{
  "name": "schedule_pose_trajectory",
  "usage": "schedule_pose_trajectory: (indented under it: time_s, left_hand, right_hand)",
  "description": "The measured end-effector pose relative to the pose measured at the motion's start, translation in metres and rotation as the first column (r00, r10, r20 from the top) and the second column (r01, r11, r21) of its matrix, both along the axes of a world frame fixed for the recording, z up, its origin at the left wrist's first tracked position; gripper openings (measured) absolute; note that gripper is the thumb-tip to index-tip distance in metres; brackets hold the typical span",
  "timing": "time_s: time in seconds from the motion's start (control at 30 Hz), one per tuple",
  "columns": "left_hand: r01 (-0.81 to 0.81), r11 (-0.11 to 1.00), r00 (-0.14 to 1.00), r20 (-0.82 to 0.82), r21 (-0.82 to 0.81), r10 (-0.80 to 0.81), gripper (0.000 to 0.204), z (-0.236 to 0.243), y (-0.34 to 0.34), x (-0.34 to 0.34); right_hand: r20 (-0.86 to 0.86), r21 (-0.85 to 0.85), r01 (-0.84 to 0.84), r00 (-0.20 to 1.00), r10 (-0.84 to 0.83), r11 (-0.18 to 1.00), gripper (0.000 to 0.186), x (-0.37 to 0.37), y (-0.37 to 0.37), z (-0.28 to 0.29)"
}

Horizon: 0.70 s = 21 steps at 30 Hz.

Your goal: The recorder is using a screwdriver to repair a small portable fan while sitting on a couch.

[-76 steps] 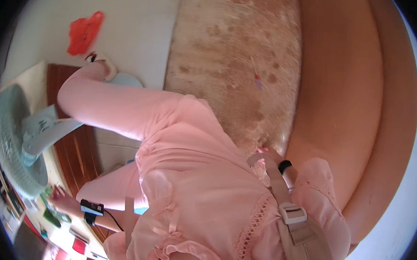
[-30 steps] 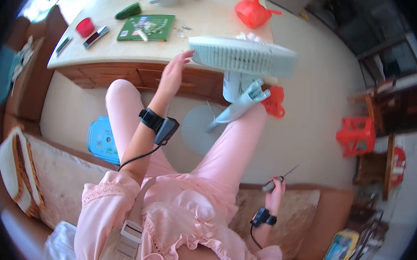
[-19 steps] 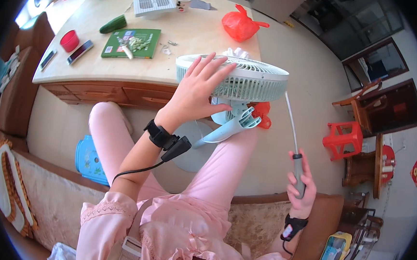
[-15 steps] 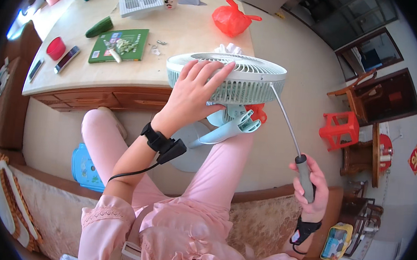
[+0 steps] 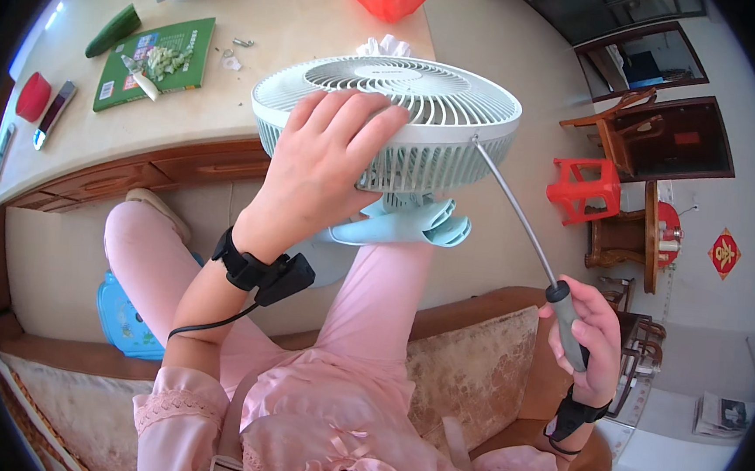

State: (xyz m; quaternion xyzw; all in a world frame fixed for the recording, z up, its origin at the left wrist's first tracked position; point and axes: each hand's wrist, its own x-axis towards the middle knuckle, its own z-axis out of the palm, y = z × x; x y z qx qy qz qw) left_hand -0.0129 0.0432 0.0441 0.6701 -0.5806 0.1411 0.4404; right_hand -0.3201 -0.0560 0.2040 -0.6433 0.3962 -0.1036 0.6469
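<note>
Head view: fan head, upper centre of frame, looks like light, stiff, perhaps crackable plastic, best held by its rim, where left hand clasps it; right hand grasps screwdriver.

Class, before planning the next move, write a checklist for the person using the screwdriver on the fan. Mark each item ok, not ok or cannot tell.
1. Right hand holding the screwdriver by its grey handle: ok.
2. Screwdriver tip placed against the fan: ok, it appears to meet the outer rim.
3. Tip fully seated: cannot tell, too small to judge.
4. Left hand on the fan: ok, its fingers lie over the rim.
5. Left hand clear of the tip: ok, there is a gap.
6. Fan unplugged: cannot tell, no plug visible.
</note>
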Motion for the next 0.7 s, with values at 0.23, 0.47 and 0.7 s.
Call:
schedule_pose_trajectory:
  time_s: [0.23,0.47,0.7]
  left_hand:
    - [-0.003,1.0,1.0,0.007,-0.016,0.003,0.077,0.0,0.0,-0.003]
    - [-0.01,0.999,1.0,0.01,-0.037,0.011,0.077,-0.003,0.0,-0.005]
    - [-0.013,0.999,1.0,0.013,-0.051,0.013,0.077,-0.004,0.0,-0.003]
  right_hand:
    - [-0.047,-0.037,0.05,0.998,-0.051,0.998,0.052,-0.001,0.01,0.013]
    - [-0.054,-0.092,0.022,0.998,-0.027,0.996,0.051,0.0,0.01,0.014]
    - [-0.066,-0.13,0.017,0.997,-0.026,0.991,0.051,0.004,0.013,0.018]
